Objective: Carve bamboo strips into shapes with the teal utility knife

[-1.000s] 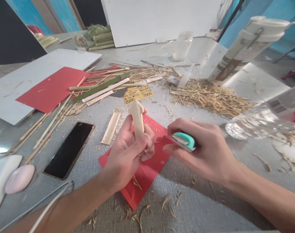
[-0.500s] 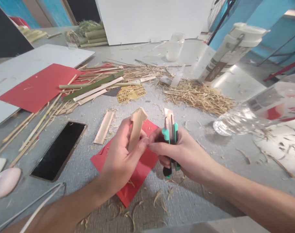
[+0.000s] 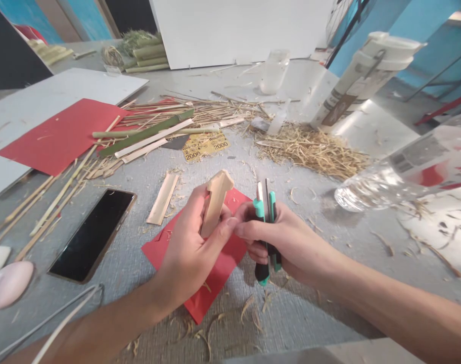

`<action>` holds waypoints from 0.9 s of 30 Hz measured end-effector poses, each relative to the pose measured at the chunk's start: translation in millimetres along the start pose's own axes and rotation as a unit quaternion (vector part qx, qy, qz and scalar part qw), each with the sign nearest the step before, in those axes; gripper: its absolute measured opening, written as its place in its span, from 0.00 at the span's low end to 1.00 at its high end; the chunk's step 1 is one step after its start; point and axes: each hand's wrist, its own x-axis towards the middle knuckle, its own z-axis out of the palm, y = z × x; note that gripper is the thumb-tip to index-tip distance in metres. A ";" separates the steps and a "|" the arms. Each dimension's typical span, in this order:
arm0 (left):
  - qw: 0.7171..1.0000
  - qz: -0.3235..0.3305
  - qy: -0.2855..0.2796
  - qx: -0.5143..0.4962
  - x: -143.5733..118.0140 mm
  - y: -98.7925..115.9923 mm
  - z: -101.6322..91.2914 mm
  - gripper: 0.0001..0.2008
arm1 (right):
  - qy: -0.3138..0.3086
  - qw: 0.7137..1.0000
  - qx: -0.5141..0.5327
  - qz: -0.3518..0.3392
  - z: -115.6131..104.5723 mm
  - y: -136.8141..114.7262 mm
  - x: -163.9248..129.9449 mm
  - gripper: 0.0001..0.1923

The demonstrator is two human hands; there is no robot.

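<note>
On the grey textured bench [image 3: 321, 323], two red paper sheets are seen, the larger [image 3: 59, 134] at the far left and the smaller [image 3: 215, 263] beneath the hands, with one black phone [image 3: 92, 235] beside it. One pale carved wooden strip [image 3: 216, 202] is held upright, pinched in the closed left hand [image 3: 190, 247]. One teal-and-black utility knife [image 3: 266, 225] is gripped just beside it in the closed right hand [image 3: 287, 242].
</note>
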 end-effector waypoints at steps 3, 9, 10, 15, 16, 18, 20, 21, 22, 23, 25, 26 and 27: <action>1.000 -0.001 -0.002 0.013 0.5 0.7 0.1 0.08 | 0.003 1.000 0.015 0.017 0.7 -1.5 0.2 0.05; 0.999 -0.001 -0.013 0.031 2.9 4.7 0.7 0.09 | 0.020 0.997 0.029 0.068 2.2 -4.8 -1.1 0.04; 1.000 -0.004 -0.013 0.029 3.0 5.1 0.8 0.09 | 0.020 0.997 0.029 0.069 2.2 -4.8 -1.4 0.04; 0.999 -0.027 -0.022 0.002 2.7 5.0 0.4 0.11 | 0.017 0.997 0.034 0.070 1.6 -4.3 -1.1 0.03; 0.999 -0.033 -0.025 -0.009 2.7 4.6 0.4 0.11 | 0.015 0.997 0.036 0.071 1.7 -4.3 -0.9 0.03; 0.998 -0.045 -0.033 -0.032 3.1 3.7 0.5 0.12 | 0.014 0.996 0.044 0.078 2.0 -4.3 -0.7 0.04; 0.995 -0.063 -0.042 -0.059 3.7 2.5 1.0 0.13 | 0.014 0.995 0.053 0.084 2.4 -4.1 -0.9 0.06; 0.994 -0.071 -0.046 -0.073 4.0 2.0 1.3 0.13 | 0.014 0.995 0.056 0.085 2.6 -4.0 -1.0 0.07; 0.992 -0.078 -0.051 -0.086 4.3 1.3 1.7 0.13 | 0.012 0.995 0.059 0.085 2.8 -3.9 -1.2 0.07; 0.990 -0.084 -0.056 -0.100 4.5 0.7 2.1 0.13 | 0.011 0.995 0.061 0.084 3.0 -3.8 -1.3 0.07; 0.985 -0.094 -0.070 -0.130 5.0 -0.6 3.1 0.14 | 0.009 0.994 0.065 0.082 3.4 -3.7 -1.3 0.08; 0.982 -0.100 -0.076 -0.144 5.2 -1.3 3.6 0.14 | 0.007 0.994 0.068 0.081 3.5 -3.7 -1.3 0.08; 0.978 -0.106 -0.082 -0.158 5.5 -1.9 3.9 0.15 | 0.005 0.994 0.070 0.081 3.7 -3.8 -1.2 0.08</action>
